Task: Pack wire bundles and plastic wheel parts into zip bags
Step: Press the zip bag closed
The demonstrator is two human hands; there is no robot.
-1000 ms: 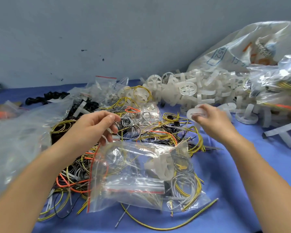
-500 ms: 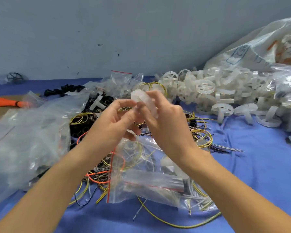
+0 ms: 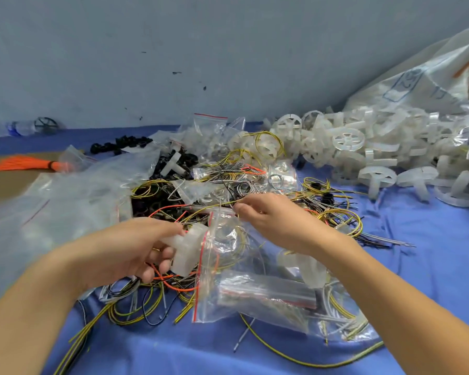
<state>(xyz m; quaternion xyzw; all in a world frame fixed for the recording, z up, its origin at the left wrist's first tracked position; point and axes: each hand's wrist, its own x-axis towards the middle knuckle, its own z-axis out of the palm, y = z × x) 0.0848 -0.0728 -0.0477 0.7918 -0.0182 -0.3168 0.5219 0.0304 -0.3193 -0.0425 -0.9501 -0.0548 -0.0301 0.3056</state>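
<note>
Here, translucent ribbed wheel in left hand.

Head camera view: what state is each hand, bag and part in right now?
left hand: grips the wheel part.
wheel part: held at the bag's red-lined mouth, not yet inside.
right hand: fingers pinch the bag's top edge.
zip bag: mouth held open, wires inside.
loose wheels: heaped at the back right.
loose wires: tangled on the blue cloth.

Rough count of what's here

Two hands, one orange tassel, one big sack; wheel parts too many to count.
</note>
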